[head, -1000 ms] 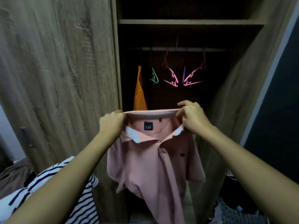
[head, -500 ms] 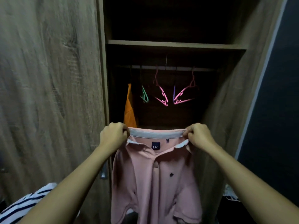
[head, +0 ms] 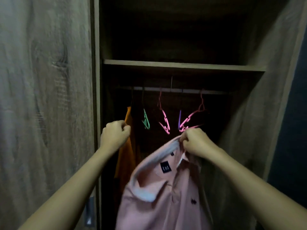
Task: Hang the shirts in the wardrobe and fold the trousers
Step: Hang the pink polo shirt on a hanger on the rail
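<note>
A pink polo shirt point(head: 157, 196) with a white-lined collar and a dark label hangs slanted in front of the open wardrobe. My right hand point(head: 194, 142) grips one end of its collar, just below a pink hanger point(head: 192, 117). The collar's other end droops free. My left hand point(head: 114, 135) is off the shirt, with its fingers curled and nothing visibly in them, right beside an orange garment point(head: 126, 160) that hangs at the left of the rail point(head: 166, 90). A second pink hanger point(head: 164, 117), a green hanger point(head: 146, 122) and a purple hanger point(head: 179, 118) hang bare on the rail.
A wooden shelf point(head: 182, 65) runs above the rail. The closed wardrobe door point(head: 46, 97) fills the left side, and the open door panel point(head: 257, 113) stands on the right. The inside of the wardrobe is dark.
My left hand has let go of the collar and risen toward the orange garment. The shirt now hangs from my right hand alone, which has lifted toward the hangers. The view has tilted up.
</note>
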